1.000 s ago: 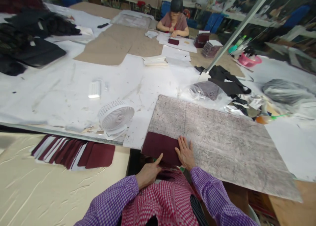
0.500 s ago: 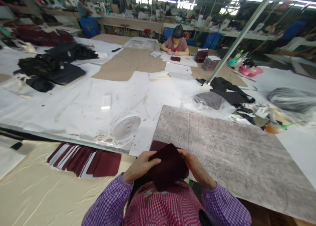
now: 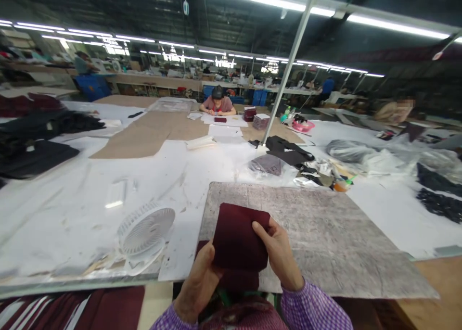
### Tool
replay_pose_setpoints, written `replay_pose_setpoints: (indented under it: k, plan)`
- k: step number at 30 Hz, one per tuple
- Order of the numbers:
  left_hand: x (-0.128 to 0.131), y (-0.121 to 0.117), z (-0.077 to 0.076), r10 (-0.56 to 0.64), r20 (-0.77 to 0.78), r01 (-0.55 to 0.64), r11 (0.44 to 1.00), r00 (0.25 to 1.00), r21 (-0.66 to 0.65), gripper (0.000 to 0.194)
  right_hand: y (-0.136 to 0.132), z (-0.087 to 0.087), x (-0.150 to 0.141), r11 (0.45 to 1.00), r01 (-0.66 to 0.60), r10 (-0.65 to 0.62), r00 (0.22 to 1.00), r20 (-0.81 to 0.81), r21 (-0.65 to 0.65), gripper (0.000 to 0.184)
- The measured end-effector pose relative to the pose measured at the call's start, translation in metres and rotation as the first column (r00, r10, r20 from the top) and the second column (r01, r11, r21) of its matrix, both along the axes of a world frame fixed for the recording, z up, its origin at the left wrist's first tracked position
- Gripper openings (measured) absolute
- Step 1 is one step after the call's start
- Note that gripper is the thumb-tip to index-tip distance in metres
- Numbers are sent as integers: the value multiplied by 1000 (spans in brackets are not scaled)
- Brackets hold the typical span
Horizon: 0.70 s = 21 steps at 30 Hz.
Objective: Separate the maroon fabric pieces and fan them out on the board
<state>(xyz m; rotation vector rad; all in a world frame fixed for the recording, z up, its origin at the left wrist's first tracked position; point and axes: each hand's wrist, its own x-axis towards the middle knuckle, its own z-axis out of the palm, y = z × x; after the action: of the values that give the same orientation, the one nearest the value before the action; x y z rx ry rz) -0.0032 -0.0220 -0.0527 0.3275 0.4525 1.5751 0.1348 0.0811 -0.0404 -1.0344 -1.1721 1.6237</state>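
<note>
A dark maroon fabric piece (image 3: 241, 238) is held up in front of me, above the near edge of a grey mottled board (image 3: 317, 229). My left hand (image 3: 204, 274) grips its left edge, the thumb along the side and the fingers mostly hidden behind. At the upper right corner my right hand (image 3: 276, 246) pinches it, thumb on the front face. More maroon fabric (image 3: 238, 280) shows below the held piece, partly hidden by it. Further maroon pieces (image 3: 117, 308) lie with white ones in an overlapping row at lower left.
A white fan (image 3: 146, 236) stands left of the board. Behind the board are a plastic-wrapped dark bundle (image 3: 269, 165), black fabric scraps (image 3: 288, 149) and a metal pole (image 3: 288, 65). Another person (image 3: 217, 103) sits across the table. Dark garments (image 3: 39, 157) are piled at left.
The maroon piece has been raised and turned, its broad face now toward me. My right hand's thumb has come onto its front. The view has tilted up and swung right.
</note>
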Motion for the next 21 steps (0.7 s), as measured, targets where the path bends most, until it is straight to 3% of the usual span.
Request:
replay_pose_setpoints:
  k: [4,7,10,12,13,15,17,19,21]
  plan:
    - [-1,11,15,-10,-83,6,999,997,-44,40,-1,6,9,998,47,-47,999,3,50,29]
    - [-1,23,29,-36,-253,20,998,967,-65,39,-4,9,16,975,51,-90,981,173,215,24]
    - [3,36,39,-66,-452,18,994,890,-110,34,-6,13,23,880,-10,-179,919,352,475,18]
    - [7,43,41,-56,-557,-9,994,829,-112,34,-4,16,27,853,-23,-202,907,371,521,16]
    - [9,45,42,-36,-621,-29,995,783,-95,34,-2,19,30,875,-12,-182,918,352,483,16]
    - [11,45,43,24,-783,-78,996,621,-32,33,3,25,34,945,-35,-64,955,288,324,27]
    - [10,44,44,75,-925,-60,997,372,57,30,8,33,39,966,-141,91,970,226,218,37]
    - [8,43,42,127,-982,76,987,138,138,27,10,39,42,933,-249,176,946,272,262,35]
    - [6,43,37,209,-978,220,955,-19,200,23,9,43,44,844,-375,195,881,431,384,31]
